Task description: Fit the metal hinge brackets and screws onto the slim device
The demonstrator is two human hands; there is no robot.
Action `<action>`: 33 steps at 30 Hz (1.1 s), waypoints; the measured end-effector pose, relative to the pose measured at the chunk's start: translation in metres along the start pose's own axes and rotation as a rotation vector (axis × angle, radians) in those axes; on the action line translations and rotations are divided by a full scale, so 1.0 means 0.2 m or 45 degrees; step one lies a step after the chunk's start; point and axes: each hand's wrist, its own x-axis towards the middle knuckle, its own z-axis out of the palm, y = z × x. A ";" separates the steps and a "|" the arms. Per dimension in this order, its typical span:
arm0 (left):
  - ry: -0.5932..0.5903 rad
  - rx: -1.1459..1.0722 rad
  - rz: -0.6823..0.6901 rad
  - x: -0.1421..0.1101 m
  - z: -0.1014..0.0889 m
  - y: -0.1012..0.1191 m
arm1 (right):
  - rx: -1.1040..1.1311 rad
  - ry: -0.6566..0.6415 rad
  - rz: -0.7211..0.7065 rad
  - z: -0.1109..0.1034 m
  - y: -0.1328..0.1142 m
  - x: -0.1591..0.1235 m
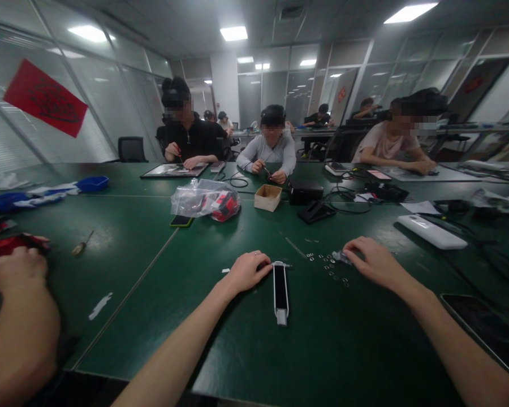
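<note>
In front of me on the green table (246, 345) lies a narrow device with a white frame and black face (281, 288), a pale grey piece at its near end and a thin bar across its far end. My left hand (248, 271) rests beside it, thumb and finger closed at its far left corner. Several small metal rings (330, 265) are scattered to the right. Just past them, my right hand (371, 260) pinches a small crumpled clear plastic bag (341, 258) against the tabletop.
A clear bag with red-and-black contents (207, 200) lies on a phone (181, 221). Beyond are an open box (267, 198) and a black case (306, 191). A white power bank (431, 232) and cables lie right. At left, a neighbour's hands (19, 271) hold something red near a screwdriver (82, 244).
</note>
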 end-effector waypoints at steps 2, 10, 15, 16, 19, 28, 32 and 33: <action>-0.001 -0.001 0.010 0.00 0.00 0.00 | -0.054 -0.081 0.049 -0.02 0.05 0.00; 0.003 -0.007 -0.007 0.00 0.00 0.00 | -0.069 -0.297 0.125 -0.07 0.09 -0.02; 0.001 -0.014 0.005 0.00 0.00 0.00 | 0.055 -0.422 0.089 -0.14 -0.03 -0.05; -0.001 -0.012 0.002 0.00 0.00 0.00 | 0.092 -0.486 0.089 -0.15 -0.05 -0.06; -0.004 -0.010 0.002 0.00 0.00 0.00 | 0.182 -0.633 0.081 -0.15 -0.09 -0.07; -0.002 -0.015 -0.006 0.00 0.00 0.00 | 0.239 -0.673 0.069 -0.08 -0.10 -0.06; -0.005 -0.017 -0.008 0.00 0.00 0.00 | 0.192 -0.619 0.063 -0.07 -0.13 -0.05; -0.004 -0.018 -0.009 0.00 0.00 0.00 | 0.180 -0.617 0.072 -0.06 -0.14 -0.05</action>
